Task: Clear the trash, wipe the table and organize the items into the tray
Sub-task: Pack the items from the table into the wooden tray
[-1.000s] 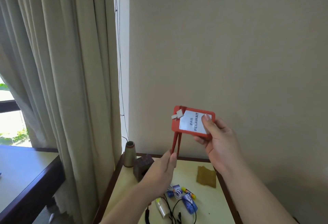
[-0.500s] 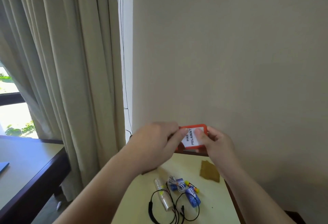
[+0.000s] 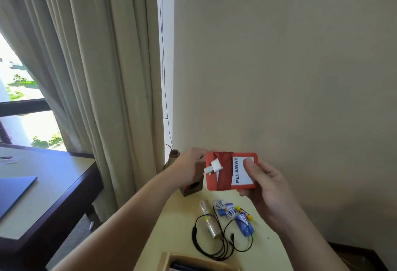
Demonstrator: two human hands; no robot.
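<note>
Tray point(image 3: 166, 259): wooden, at the near edge of the tabletop point(image 3: 176, 223), only its far rim and a dark inside showing at the bottom of the view. Just beyond, toward the middle of the tabletop: black cable point(image 3: 214, 247) in loose loops, lying over a paper cup point(image 3: 209, 219) tipped on its side. Right of the cup, a coiled white cable point(image 3: 225, 208) on blue wrappers point(image 3: 243, 225), with a small yellow-tipped item point(image 3: 241, 210) touching them, too small to tell what. Above these, off the tabletop: red badge holder point(image 3: 231, 171), white card reading "PELAWAT", red strap wrapped across its face, white clip at its left side. Right hand point(image 3: 266, 191) under and behind the holder, thumb pressed on the card, fingers curled round its right edge: a firm grip on the holder. Left hand point(image 3: 191, 165) at the holder's upper left corner, fingers hidden behind it; whether pinching strap or holder, cannot tell. Behind the left hand, near the far left corner of the tabletop: a brown wooden box point(image 3: 192, 187) with a dark opening, and a cardboard tube point(image 3: 173, 156) standing upright against the curtain point(image 3: 96, 77). Farther left, well apart: a dark-edged desk point(image 3: 53, 184) bearing a blue sheet point(image 3: 15, 191). Behind everything, a plain beige wall point(image 3: 279, 55) and a bright window point(image 3: 23, 103).
</note>
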